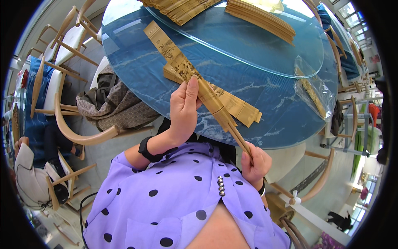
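Observation:
My left hand point(185, 106) pinches a long gold paper chopstick sleeve point(213, 103), thumb on top, tilted from upper left to lower right. Slim brown chopsticks point(239, 139) stick out of the sleeve's lower end, partly inside it. Around their outer ends my right hand point(255, 165) is closed, near the table edge. Under the held sleeve, more gold sleeves point(239, 108) lie crosswise on the blue table; their middle is hidden by my left hand and the held sleeve.
On the glass turntable point(248, 56) rest fanned gold sleeves point(182, 11) and a thick stack of them point(261, 20). A clear plastic bag point(309, 89) with a gold strip inside lies at the right. Wooden chairs point(85, 139) surround the blue table point(137, 62); a patterned bag point(112, 103) sits on one.

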Tool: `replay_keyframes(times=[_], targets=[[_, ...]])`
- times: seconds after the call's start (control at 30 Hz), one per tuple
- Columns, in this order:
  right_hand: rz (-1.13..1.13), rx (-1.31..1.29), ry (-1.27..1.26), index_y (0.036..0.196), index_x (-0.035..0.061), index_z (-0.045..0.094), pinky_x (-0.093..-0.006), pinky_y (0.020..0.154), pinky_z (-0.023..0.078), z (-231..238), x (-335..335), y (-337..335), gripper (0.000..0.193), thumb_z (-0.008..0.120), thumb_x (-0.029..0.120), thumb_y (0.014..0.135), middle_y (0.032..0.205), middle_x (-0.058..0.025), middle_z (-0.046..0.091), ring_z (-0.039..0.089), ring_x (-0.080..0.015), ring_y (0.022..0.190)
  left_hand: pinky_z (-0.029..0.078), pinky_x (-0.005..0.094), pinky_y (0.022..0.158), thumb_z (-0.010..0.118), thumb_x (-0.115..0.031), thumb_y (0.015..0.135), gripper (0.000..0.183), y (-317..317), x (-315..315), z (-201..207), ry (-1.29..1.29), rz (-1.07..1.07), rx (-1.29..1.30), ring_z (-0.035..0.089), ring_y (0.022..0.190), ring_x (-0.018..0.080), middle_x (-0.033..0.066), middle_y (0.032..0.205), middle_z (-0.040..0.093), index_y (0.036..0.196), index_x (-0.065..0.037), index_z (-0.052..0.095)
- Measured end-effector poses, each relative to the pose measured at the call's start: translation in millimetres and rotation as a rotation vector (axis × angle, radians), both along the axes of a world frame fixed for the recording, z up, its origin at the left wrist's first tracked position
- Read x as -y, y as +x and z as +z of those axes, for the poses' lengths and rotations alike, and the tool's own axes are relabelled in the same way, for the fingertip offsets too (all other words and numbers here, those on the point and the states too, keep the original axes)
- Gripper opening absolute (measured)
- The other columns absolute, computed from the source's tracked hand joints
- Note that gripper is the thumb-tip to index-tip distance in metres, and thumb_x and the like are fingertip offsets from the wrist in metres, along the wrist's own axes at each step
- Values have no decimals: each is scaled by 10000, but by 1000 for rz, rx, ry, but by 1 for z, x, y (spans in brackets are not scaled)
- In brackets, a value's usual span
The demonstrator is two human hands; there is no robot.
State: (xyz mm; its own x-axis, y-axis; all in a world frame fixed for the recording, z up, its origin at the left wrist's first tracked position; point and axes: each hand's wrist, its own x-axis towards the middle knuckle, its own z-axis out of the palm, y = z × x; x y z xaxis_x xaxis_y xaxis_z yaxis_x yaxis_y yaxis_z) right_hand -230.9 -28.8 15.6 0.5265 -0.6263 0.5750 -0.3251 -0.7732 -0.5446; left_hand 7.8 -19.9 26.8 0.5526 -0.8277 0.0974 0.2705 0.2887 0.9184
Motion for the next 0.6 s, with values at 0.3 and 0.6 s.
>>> replay_keyframes(times=[0.3,0.6], targets=[[-3,21,19,1084,-44,700,-321,451,367,0,1,0,227,721,81,896,612,-50,520,473,-185,470,296,210,518,553,-233,1082,326,3,-2,-5,-22,97,85,362,607,10,-59,679,481,830,-27,566],[13,35,2,1067,-31,714,-322,443,354,2,5,4,215,723,86,887,584,-38,481,452,-180,456,258,190,522,396,-346,1125,403,-3,-6,-4,-34,53,55,324,607,-5,-76,728,481,945,-49,601]])
